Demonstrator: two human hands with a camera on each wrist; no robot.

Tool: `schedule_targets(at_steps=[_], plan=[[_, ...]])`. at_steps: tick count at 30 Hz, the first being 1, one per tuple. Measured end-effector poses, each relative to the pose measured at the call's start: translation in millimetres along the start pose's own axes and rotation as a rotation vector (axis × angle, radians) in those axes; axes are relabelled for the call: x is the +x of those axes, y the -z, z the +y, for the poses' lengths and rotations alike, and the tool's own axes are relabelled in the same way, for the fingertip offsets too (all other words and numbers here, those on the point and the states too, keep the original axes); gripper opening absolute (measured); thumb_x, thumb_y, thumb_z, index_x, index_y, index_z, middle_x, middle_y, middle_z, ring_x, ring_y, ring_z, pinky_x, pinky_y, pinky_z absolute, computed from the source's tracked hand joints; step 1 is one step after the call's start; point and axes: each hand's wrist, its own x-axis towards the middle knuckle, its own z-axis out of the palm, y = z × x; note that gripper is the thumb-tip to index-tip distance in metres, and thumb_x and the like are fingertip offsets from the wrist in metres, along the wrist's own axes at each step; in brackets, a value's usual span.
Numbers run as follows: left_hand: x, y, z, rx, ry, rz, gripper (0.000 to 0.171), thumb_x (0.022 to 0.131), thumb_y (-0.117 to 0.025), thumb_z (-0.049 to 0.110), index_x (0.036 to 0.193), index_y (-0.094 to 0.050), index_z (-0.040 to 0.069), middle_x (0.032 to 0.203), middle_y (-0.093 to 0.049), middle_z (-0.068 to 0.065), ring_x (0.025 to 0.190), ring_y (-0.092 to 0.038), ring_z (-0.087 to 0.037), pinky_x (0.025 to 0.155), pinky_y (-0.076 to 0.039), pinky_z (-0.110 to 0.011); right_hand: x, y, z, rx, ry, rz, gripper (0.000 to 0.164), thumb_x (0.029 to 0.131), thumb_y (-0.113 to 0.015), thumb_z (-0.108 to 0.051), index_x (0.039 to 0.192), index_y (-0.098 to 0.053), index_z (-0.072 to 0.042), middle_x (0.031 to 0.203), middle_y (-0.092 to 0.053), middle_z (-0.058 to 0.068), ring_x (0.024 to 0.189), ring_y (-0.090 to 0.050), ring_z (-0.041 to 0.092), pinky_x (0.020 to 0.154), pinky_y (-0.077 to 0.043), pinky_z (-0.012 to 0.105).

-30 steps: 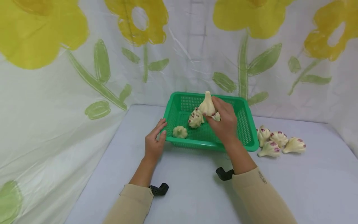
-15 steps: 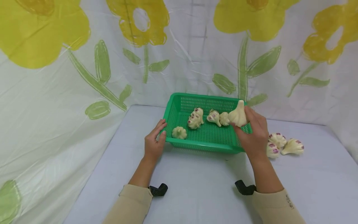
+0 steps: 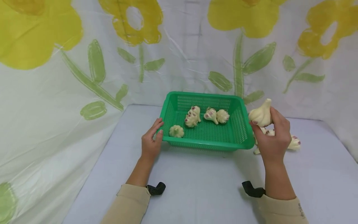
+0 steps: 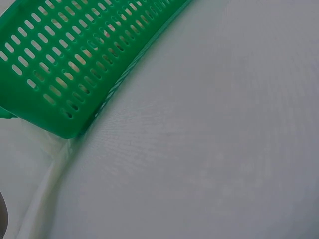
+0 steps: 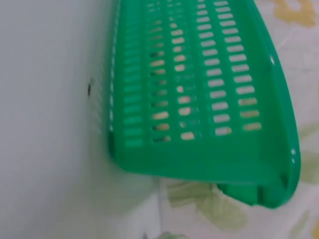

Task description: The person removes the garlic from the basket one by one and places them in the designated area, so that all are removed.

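In the head view my right hand [image 3: 275, 137] pinches a garlic bulb [image 3: 261, 114] between thumb and fingers, its stem pointing up, just past the right rim of a green plastic basket [image 3: 207, 143]. My left hand [image 3: 151, 141] rests against the basket's left front corner, fingers nearly straight along the side. Inside the basket lie several garlic bulbs, among them a lone bulb [image 3: 176, 131] at the front left and a bulb [image 3: 222, 116] toward the right. More garlic, such as a bulb [image 3: 294, 143] on the table, is partly hidden behind my right hand.
A pale cloth covers the table [image 3: 195, 186]. Behind it hangs a white curtain [image 3: 179, 71] printed with yellow flowers. The left wrist view shows the perforated basket wall [image 4: 75, 59] standing on the cloth; the right wrist view shows the basket's other end [image 5: 199, 159].
My right hand has carried the garlic bulb rightward, from above the basket to beyond its right rim, over the loose bulbs. My left hand stays at the basket corner.
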Motion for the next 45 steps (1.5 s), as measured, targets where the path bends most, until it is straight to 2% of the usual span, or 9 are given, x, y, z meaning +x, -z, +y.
schedule_targets(at_steps=[3, 6, 15, 22, 28, 31, 36, 40, 45], plan=[[1.0, 2.8, 0.6, 0.004, 0.014, 0.005, 0.030, 0.089, -0.055, -0.010, 0.117, -0.064, -0.015, 0.127, -0.061, -0.030, 0.124, -0.054, -0.047, 0.109, -0.042, -0.025, 8, 5, -3, -0.026, -0.045, 0.031, 0.060, 0.063, -0.085, 0.007, 0.120, -0.068, 0.003, 0.115, -0.069, 0.024, 0.098, -0.056, 0.003, 0.090, -0.041, 0.018], [1.2, 4.8, -0.8, 0.002, 0.023, 0.012, 0.030, 0.090, -0.054, -0.009, 0.118, -0.063, -0.015, 0.128, -0.061, -0.030, 0.125, -0.054, -0.047, 0.109, -0.042, -0.025, 16, 12, -1, -0.074, -0.102, 0.046, 0.060, 0.065, -0.085, 0.006, 0.123, -0.067, 0.001, 0.117, -0.069, 0.021, 0.100, -0.053, -0.003, 0.087, -0.043, 0.013], [-3.8, 4.4, -8.3, 0.004, 0.023, 0.013, 0.031, 0.089, -0.055, -0.011, 0.118, -0.062, -0.015, 0.128, -0.060, -0.031, 0.125, -0.053, -0.048, 0.109, -0.040, -0.021, 31, 49, 34, -0.153, -0.386, 0.123, 0.057, 0.072, -0.085, -0.006, 0.126, -0.068, -0.018, 0.108, -0.060, -0.019, 0.098, -0.056, 0.000, 0.084, -0.050, 0.012], [-10.0, 0.5, -36.3, 0.003, 0.024, 0.005, 0.032, 0.091, -0.056, -0.005, 0.123, -0.064, -0.007, 0.133, -0.061, -0.021, 0.130, -0.053, -0.036, 0.110, -0.040, -0.020, 33, 80, 70, -0.179, -0.587, 0.162, 0.057, 0.073, -0.083, -0.006, 0.126, -0.067, -0.020, 0.103, -0.058, -0.016, 0.093, -0.053, -0.001, 0.085, -0.049, 0.014], [-9.8, 0.9, -40.7, -0.021, 0.018, -0.005, 0.033, 0.094, -0.056, 0.002, 0.126, -0.064, -0.002, 0.136, -0.060, -0.016, 0.133, -0.052, -0.030, 0.110, -0.041, -0.026, 31, 104, 97, -0.080, -0.805, 0.197, 0.064, 0.075, -0.081, -0.004, 0.133, -0.060, -0.017, 0.114, -0.058, -0.009, 0.101, -0.051, 0.001, 0.097, -0.045, 0.017], [-9.7, 0.5, -40.8, -0.012, 0.019, -0.007, 0.033, 0.094, -0.056, 0.001, 0.126, -0.064, -0.003, 0.136, -0.060, -0.017, 0.133, -0.052, -0.031, 0.110, -0.041, -0.024, 26, 114, 109, -0.048, -0.880, 0.220, 0.065, 0.074, -0.081, -0.006, 0.134, -0.056, -0.018, 0.119, -0.057, -0.008, 0.101, -0.050, 0.001, 0.096, -0.043, 0.016], [-9.0, -1.1, -36.5, -0.005, 0.026, -0.012, 0.033, 0.091, -0.056, -0.006, 0.123, -0.063, -0.008, 0.134, -0.060, -0.022, 0.131, -0.052, -0.038, 0.110, -0.039, -0.020, 15, 129, 128, -0.033, -1.023, 0.267, 0.060, 0.072, -0.081, -0.005, 0.125, -0.059, -0.020, 0.110, -0.054, -0.012, 0.092, -0.049, 0.000, 0.078, -0.044, 0.008], [-5.3, 0.7, -18.8, -0.015, 0.027, -0.014, 0.031, 0.090, -0.054, -0.009, 0.120, -0.063, -0.013, 0.130, -0.059, -0.029, 0.127, -0.052, -0.046, 0.110, -0.039, -0.021, 3, 139, 142, -0.052, -1.173, 0.246, 0.062, 0.072, -0.080, -0.002, 0.127, -0.060, -0.021, 0.103, -0.052, -0.014, 0.085, -0.049, -0.003, 0.061, -0.042, 0.003], [-1.2, 4.5, -0.1, -0.017, 0.037, -0.024, 0.030, 0.091, -0.053, -0.009, 0.119, -0.062, -0.015, 0.129, -0.059, -0.031, 0.127, -0.052, -0.047, 0.110, -0.040, -0.022, -4, 144, 152, -0.054, -1.296, 0.222, 0.067, 0.072, -0.083, -0.004, 0.132, -0.058, -0.022, 0.103, -0.050, -0.016, 0.088, -0.047, -0.003, 0.058, -0.042, 0.004]])
